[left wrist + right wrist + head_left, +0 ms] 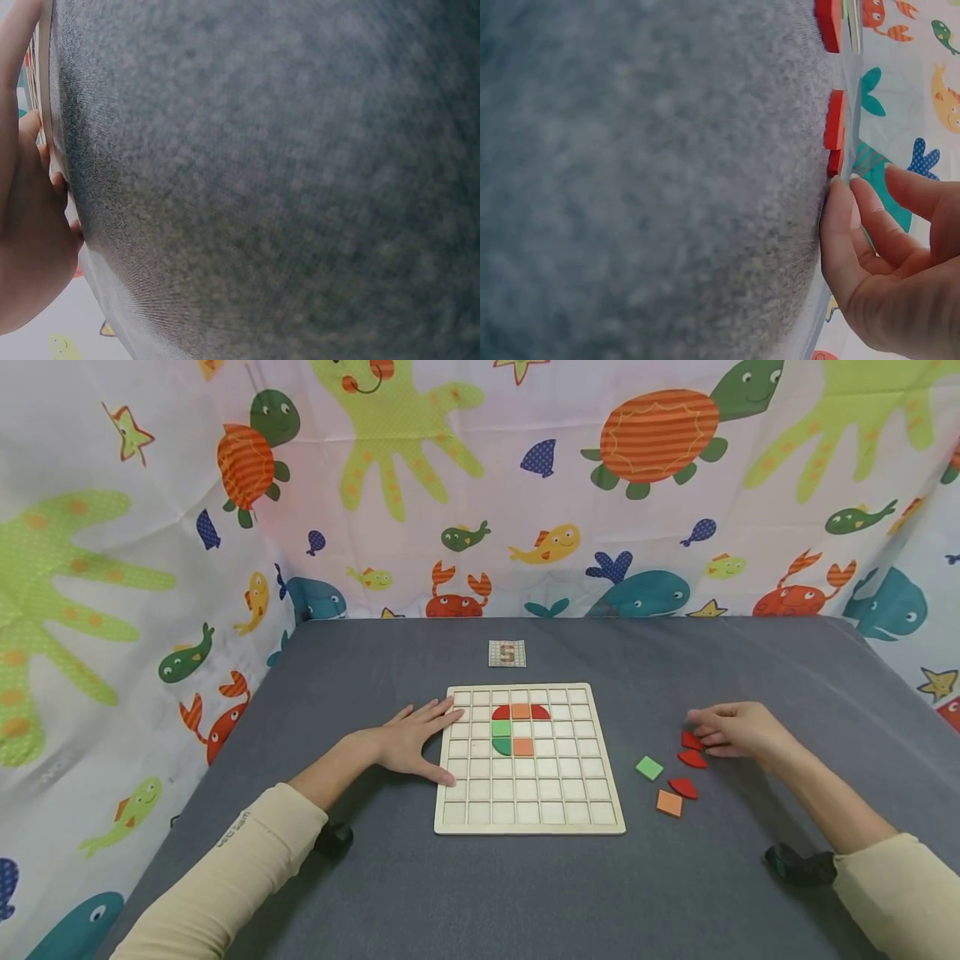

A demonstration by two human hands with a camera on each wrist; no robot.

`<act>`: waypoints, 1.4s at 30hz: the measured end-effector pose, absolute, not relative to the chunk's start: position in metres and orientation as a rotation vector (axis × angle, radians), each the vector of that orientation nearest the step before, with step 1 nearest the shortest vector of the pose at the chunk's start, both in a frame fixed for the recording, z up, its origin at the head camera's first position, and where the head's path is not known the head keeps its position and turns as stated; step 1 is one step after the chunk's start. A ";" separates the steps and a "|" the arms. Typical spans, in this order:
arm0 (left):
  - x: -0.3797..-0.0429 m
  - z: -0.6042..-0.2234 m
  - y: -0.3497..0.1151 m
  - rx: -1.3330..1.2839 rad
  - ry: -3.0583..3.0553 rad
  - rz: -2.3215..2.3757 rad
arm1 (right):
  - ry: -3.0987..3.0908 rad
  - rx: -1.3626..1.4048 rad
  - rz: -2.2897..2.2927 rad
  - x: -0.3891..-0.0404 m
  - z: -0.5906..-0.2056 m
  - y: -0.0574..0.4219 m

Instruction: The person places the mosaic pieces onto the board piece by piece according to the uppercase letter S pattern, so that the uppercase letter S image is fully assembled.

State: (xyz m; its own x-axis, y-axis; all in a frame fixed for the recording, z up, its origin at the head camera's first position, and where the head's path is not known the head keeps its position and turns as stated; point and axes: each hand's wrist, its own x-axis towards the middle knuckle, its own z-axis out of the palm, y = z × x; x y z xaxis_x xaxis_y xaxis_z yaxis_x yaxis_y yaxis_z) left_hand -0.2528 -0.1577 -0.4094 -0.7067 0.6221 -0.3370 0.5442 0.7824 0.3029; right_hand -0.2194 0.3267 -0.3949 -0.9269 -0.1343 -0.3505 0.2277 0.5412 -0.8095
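Observation:
A pale wooden grid board (pixel 529 827) lies on the table, several coloured pieces set in its cells. My left hand (pixel 411 739), fingers spread, rests on the board's left edge, its thumb over the lower part of that side. To the right of the board, my right hand (pixel 738 731) is low over the table, fingers loosely bent. Its fingertips are right at a red piece (pixel 692 741), beside a red quarter-round piece (pixel 692 760). In the right wrist view the thumb stands apart from the fingers (pixel 840 232), and no piece shows between them.
Between board and right hand lie a light green square (pixel 649 767), an orange square (pixel 670 803) and another red quarter-round piece (pixel 683 788). Behind the board is a small card (pixel 507 653) with a coloured grid pattern. A printed cloth (pixel 480 485) hangs around the grey table (pixel 480 902).

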 end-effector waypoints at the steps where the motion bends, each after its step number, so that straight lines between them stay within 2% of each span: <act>1: -0.253 -0.410 -0.158 0.881 2.550 0.257 | 2.421 0.069 -1.335 -0.219 -0.395 0.327; 21: -0.252 -0.408 -0.157 0.876 2.550 0.264 | 2.649 -0.023 -0.998 -0.212 -0.396 0.318; 42: -0.255 -0.413 -0.158 0.863 2.552 0.277 | 2.586 -0.022 -1.113 -0.216 -0.394 0.320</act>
State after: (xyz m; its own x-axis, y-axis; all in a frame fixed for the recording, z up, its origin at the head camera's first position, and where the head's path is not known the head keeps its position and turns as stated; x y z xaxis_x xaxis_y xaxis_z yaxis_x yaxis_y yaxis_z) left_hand -0.2546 -0.1584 -0.4133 -0.7140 0.6157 -0.3333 0.5300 0.7864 0.3172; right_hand -0.2165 0.3196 -0.3941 -0.9472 -0.1403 -0.2884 0.1129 0.6957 -0.7094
